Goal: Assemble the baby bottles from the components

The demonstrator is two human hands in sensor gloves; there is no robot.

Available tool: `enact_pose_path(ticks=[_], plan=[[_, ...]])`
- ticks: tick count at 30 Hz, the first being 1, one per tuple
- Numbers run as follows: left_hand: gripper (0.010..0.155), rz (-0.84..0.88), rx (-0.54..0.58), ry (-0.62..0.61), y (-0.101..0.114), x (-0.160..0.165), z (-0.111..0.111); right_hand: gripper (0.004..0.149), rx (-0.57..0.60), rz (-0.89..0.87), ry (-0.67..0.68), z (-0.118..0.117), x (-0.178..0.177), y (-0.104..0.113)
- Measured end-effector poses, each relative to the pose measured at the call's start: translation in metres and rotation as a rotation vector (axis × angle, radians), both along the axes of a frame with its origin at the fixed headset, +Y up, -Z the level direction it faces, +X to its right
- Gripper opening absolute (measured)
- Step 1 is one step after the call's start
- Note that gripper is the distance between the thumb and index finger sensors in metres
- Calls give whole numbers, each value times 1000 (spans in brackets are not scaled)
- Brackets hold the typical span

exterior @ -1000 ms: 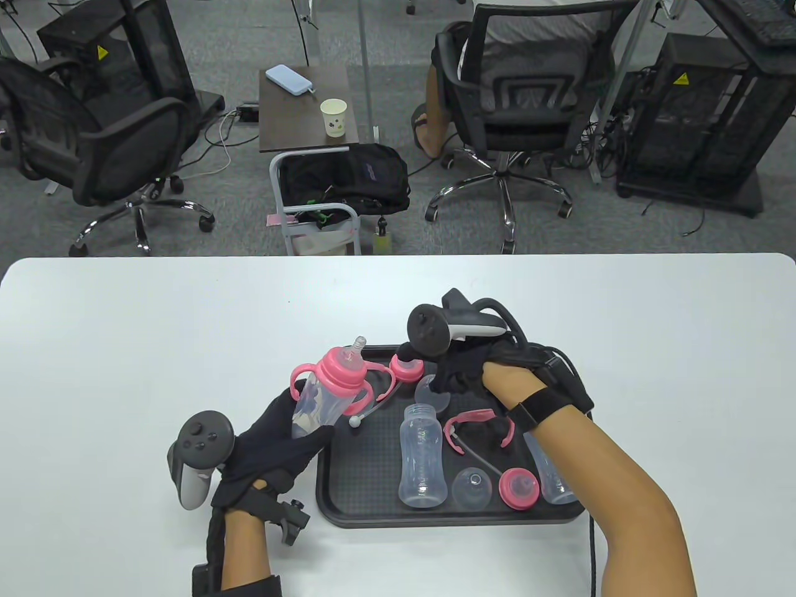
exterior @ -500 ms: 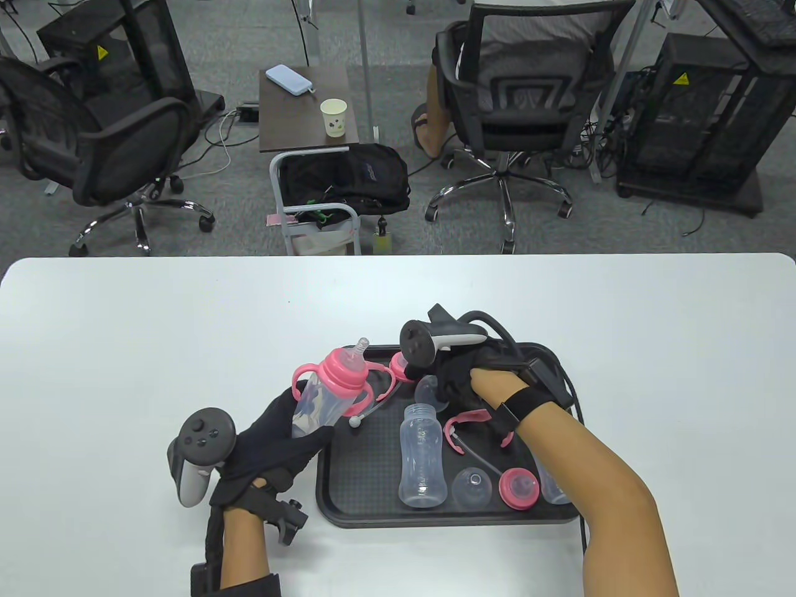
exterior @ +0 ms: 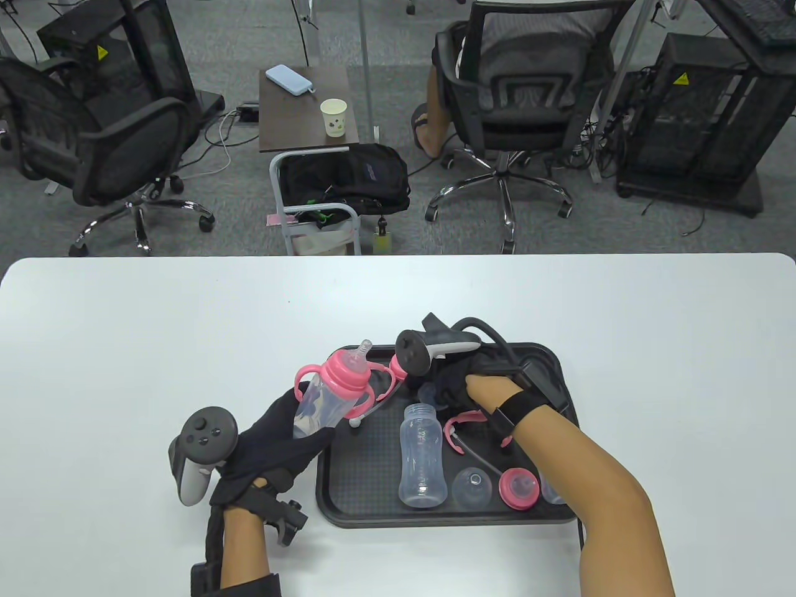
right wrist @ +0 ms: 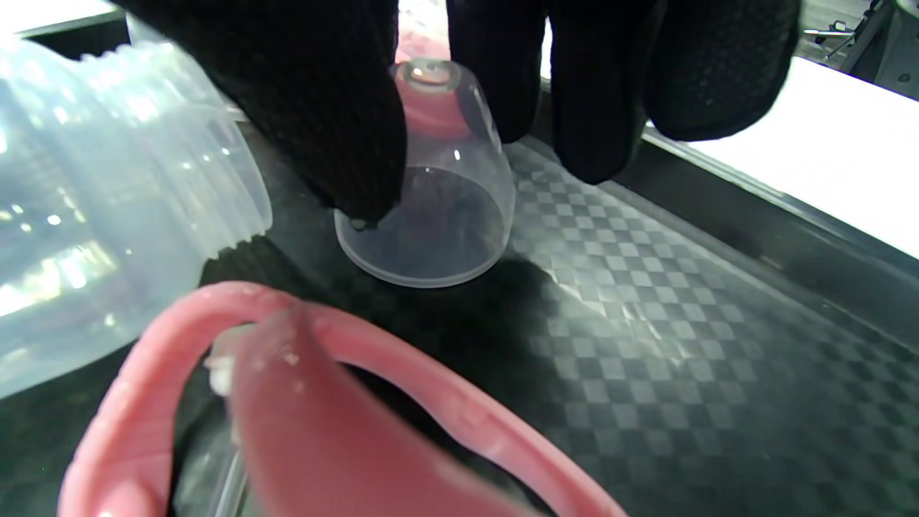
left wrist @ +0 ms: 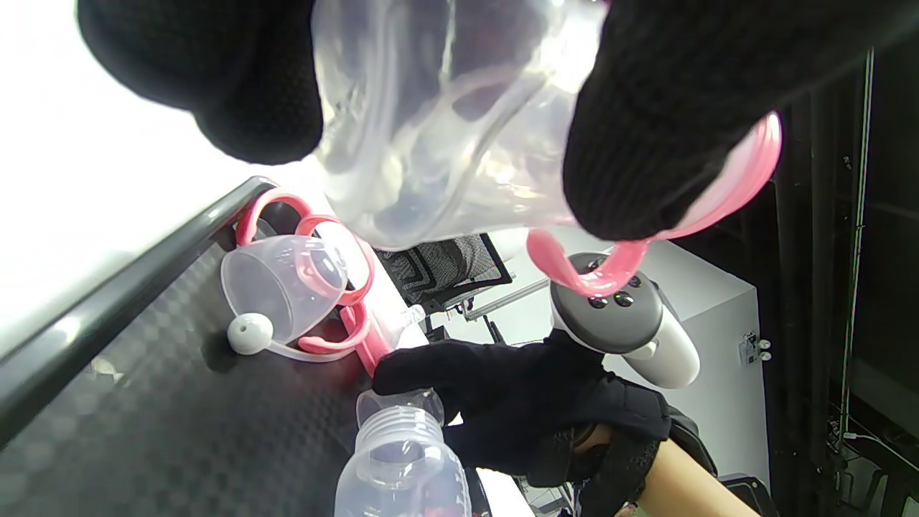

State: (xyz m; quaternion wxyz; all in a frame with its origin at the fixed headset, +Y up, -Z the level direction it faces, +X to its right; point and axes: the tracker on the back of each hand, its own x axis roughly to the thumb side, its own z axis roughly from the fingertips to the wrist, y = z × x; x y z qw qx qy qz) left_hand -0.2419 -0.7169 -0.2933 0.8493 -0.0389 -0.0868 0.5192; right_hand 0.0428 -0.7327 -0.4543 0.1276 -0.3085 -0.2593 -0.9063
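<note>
My left hand (exterior: 280, 435) grips a clear bottle (exterior: 323, 398) with a pink collar, handles and teat, and holds it tilted above the table at the left edge of the black tray (exterior: 348, 497). In the left wrist view my fingers (left wrist: 646, 122) wrap its body (left wrist: 445, 129). My right hand (exterior: 451, 379) reaches down onto a clear dome cap (right wrist: 431, 208) that stands on the tray by the mouth of a loose clear bottle (exterior: 421, 457). My thumb (right wrist: 337, 129) presses the cap's near side, and the other fingers sit on its far side.
The tray also holds a pink handle ring (exterior: 466, 423), another clear cap (exterior: 471, 488), a pink collar with teat (exterior: 518, 488), a straw with a white ball end (exterior: 355, 421), pink parts at the back left (exterior: 398, 367), and a second bottle (exterior: 550, 491) under my right forearm.
My right hand has moved down and left across the tray and lowered onto the clear cap. My left hand and its bottle have barely moved.
</note>
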Motion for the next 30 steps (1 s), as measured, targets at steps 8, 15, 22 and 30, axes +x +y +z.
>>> enact_pose_path(ticks=[8, 15, 22, 30], plan=[[87, -10, -8, -4, -1, 1, -1, 62, -1, -1, -1, -1, 4, -3], [87, -18, -11, -7, -1, 2, -1, 62, -32, -17, -18, -4, 7, -11], [87, -25, -19, -11, -1, 3, -1, 61, -53, -45, -44, -7, 10, -13], [87, -20, -17, -23, -1, 5, -2, 61, -58, -78, -63, -5, 23, 0]])
